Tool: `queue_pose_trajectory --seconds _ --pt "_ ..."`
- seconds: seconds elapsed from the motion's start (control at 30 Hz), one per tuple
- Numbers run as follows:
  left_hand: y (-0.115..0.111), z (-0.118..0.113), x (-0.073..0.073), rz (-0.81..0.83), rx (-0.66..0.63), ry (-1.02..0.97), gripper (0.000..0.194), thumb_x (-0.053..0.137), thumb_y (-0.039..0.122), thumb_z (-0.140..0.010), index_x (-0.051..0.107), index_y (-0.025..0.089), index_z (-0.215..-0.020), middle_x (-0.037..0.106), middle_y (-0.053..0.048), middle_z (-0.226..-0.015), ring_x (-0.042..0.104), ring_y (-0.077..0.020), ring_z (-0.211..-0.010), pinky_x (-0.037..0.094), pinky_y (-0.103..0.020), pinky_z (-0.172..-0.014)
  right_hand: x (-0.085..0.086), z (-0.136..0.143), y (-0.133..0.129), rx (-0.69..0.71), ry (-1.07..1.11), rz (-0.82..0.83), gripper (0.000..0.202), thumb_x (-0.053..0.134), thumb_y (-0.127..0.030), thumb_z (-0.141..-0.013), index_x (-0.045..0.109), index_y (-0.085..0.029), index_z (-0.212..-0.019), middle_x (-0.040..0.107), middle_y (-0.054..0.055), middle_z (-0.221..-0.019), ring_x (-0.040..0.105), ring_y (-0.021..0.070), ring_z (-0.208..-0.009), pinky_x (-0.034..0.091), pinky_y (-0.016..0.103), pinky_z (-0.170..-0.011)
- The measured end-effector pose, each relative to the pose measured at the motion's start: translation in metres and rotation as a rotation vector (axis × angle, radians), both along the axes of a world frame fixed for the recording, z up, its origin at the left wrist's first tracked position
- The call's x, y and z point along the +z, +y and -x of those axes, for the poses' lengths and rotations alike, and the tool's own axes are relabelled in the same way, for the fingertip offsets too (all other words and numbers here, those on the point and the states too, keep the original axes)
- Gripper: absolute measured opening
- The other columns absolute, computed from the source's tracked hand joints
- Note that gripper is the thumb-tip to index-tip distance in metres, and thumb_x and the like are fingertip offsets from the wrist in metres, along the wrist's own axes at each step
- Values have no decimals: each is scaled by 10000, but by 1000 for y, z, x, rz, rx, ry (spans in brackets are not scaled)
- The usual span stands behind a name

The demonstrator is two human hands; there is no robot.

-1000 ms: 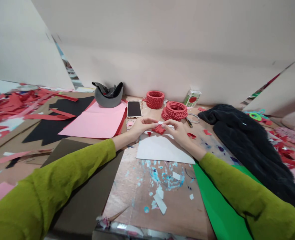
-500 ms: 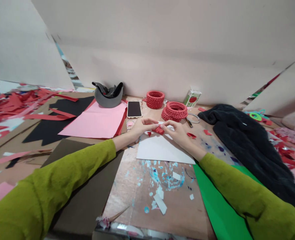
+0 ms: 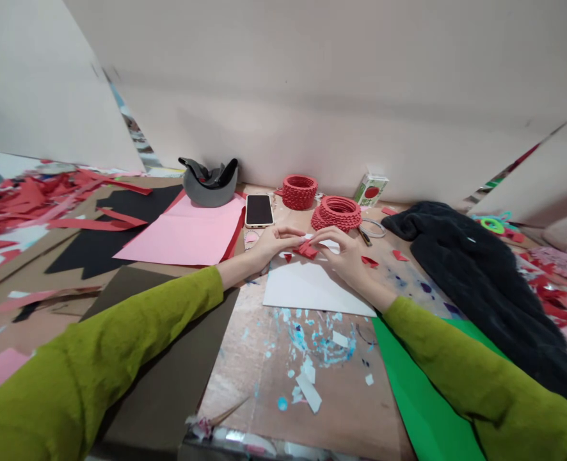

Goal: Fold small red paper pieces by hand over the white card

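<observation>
Above a white sheet (image 3: 307, 288), both hands meet at a small folded red paper piece (image 3: 306, 249). My left hand (image 3: 274, 244) pinches it from the left, fingertips at its upper edge. On the other side, my right hand (image 3: 340, 250) grips it with bent fingers. Small red scraps (image 3: 370, 261) lie right of the sheet. Behind the hands are two rings of folded red paper, one upright stack (image 3: 299, 192) and one slumped stack (image 3: 336, 214).
A phone (image 3: 259, 210), a grey cap (image 3: 211, 182) and pink paper (image 3: 187, 230) are at the left. To the right lie dark cloth (image 3: 475, 275), green paper (image 3: 427, 384), a small box (image 3: 372, 190) and a cutter (image 3: 365, 236).
My right hand's fingers have shifted and arched slightly, and more of the red piece shows between the hands. My left hand has barely moved.
</observation>
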State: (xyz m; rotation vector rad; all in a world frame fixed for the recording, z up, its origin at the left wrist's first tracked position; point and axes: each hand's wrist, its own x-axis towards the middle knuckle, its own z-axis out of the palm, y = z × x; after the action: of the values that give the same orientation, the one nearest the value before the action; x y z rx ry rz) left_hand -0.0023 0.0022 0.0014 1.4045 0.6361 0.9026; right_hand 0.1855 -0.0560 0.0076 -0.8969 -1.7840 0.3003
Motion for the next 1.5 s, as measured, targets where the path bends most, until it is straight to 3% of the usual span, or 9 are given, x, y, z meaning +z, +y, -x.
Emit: queue_pose_trajectory --seconds 0.37,0.63,0.8,1.07,1.2,1.33,1.5 --pt "0 1 -3 -69 -41 35 376 762 349 -690 691 122 -983 710 -97 -926 661 -164 -812 496 -271 -748 2 2 -2 -41 -123 9 136 583 -149 -830 687 -222 -779 673 41 -861 610 202 -863 448 375 -831" --pt "-3 -1 -4 -134 -19 70 367 767 379 -674 698 129 -933 718 -95 -893 672 -180 -790 499 -256 -665 6 6 -5 -79 -67 161 21 627 -209 -788 633 -196 -773 668 28 -784 611 185 -764 465 321 -741" --pt "-7 -1 -1 -158 -41 66 345 730 376 -718 697 125 -954 726 -103 -911 676 -183 -804 484 -232 -612 5 3 -2 -101 -16 228 76 664 -248 -758 630 -181 -775 668 21 -769 611 173 -745 470 297 -717" --pt "-7 -2 -1 -137 -55 8 352 769 312 -682 695 109 -959 725 -123 -957 685 -205 -870 527 -305 -763 2 0 0 -100 18 240 160 621 -328 -815 640 -169 -817 677 38 -807 615 175 -768 457 289 -717" --pt "-6 0 -1 -98 -64 -3 380 767 326 -685 686 102 -981 716 -139 -997 684 -220 -899 531 -318 -779 5 3 -3 -142 -98 217 275 474 -364 -912 606 -179 -756 644 20 -728 573 158 -691 408 276 -657" --pt "-5 0 -1 -126 -66 82 360 763 335 -685 695 125 -970 721 -118 -972 679 -195 -864 521 -258 -696 6 7 -4 -192 -304 155 303 509 -361 -892 569 -191 -649 602 3 -626 506 148 -612 347 295 -645" --pt "-2 -2 -5 -165 -119 73 331 760 347 -683 693 135 -928 723 -93 -915 674 -178 -845 512 -250 -698 4 8 -5 -175 -360 110 278 483 -311 -904 568 -194 -666 609 8 -649 483 150 -619 329 317 -670"
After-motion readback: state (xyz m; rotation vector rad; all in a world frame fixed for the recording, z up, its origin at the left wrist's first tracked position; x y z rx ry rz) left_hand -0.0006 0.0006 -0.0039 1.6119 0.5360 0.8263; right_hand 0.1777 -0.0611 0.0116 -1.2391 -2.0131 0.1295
